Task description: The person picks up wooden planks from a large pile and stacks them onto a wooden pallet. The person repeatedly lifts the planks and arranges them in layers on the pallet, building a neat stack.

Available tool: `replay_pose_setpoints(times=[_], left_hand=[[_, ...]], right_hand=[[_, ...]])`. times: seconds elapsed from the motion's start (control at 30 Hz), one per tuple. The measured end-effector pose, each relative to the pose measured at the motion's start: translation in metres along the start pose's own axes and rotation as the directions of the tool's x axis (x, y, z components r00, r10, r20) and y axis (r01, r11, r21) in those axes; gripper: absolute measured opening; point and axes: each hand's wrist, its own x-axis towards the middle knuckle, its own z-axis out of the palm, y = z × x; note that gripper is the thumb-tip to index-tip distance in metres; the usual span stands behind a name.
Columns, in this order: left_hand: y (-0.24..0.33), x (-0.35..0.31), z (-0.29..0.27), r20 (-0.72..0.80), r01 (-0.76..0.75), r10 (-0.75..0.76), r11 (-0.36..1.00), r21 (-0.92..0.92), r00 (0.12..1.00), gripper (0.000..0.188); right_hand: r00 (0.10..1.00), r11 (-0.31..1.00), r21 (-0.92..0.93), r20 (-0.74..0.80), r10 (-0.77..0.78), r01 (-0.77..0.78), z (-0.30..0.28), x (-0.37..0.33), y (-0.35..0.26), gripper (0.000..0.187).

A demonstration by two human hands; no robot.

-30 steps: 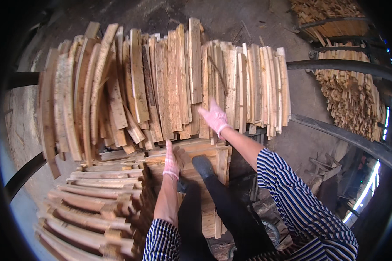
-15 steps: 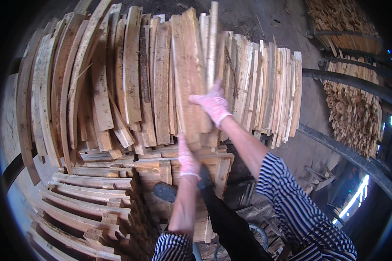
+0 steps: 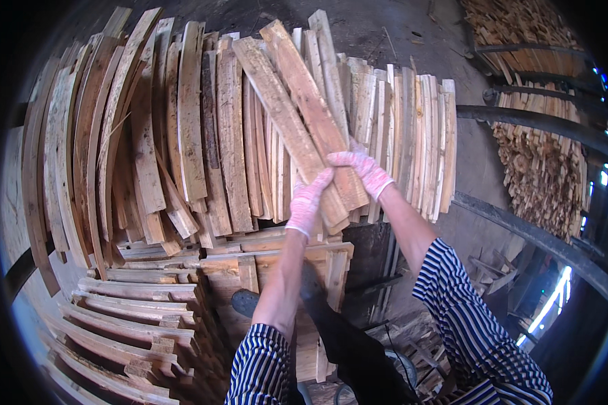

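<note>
My left hand (image 3: 309, 202), in a pink and white glove, is closed on the near end of a rough wooden plank (image 3: 277, 101). My right hand (image 3: 362, 170), gloved alike, grips a second, redder plank (image 3: 312, 101) at its right edge. These two planks lie side by side, slanting from far left to near right, across a row of wooden slats (image 3: 231, 135). Just right of them is a narrow greyish slat (image 3: 329, 74), its lower part hidden behind my right hand. The fingertips under the planks are hidden.
Stacked slats with spacer blocks (image 3: 142, 314) stand at the near left. Below my hands is a wooden pallet-like frame (image 3: 250, 270), with my shoe beside it. Dark metal bars (image 3: 540, 121) run along the right, with more bundled wood (image 3: 544, 162) behind them.
The planks under my hands have swung from nearly upright to a slant and spread apart at their far ends. My left hand has moved up and right; my right hand has moved right and nearer.
</note>
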Motion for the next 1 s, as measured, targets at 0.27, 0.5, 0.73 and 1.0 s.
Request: replay_pose_setpoints(times=[0.27, 0.5, 0.73, 1.0], left_hand=[[0.018, -0.152, -0.043, 0.062, 0.208, -0.215, 0.973, 0.105, 0.975, 0.079], [0.051, -0.302, -0.008, -0.314, 0.27, -0.21, 0.949, 0.162, 0.926, 0.067], [0.111, -0.465, 0.032, -0.308, 0.318, -0.234, 0.912, 0.259, 0.922, 0.067], [0.121, -0.568, 0.073, -0.355, 0.045, 0.258, 0.75, 0.66, 0.898, 0.093]], right_hand=[[0.957, 0.892, 0.346, 0.102, 0.273, -0.291, 0.034, -0.179, 0.089, 0.048], [0.875, 0.706, 0.53, 0.174, 0.451, -0.469, 0.11, -0.281, 0.083, 0.05], [0.887, 0.897, 0.196, 0.333, 0.32, -0.397, 0.135, -0.425, 0.009, 0.06], [0.922, 0.92, 0.26, 0.332, 0.199, -0.293, 0.193, -0.399, -0.099, 0.061]])
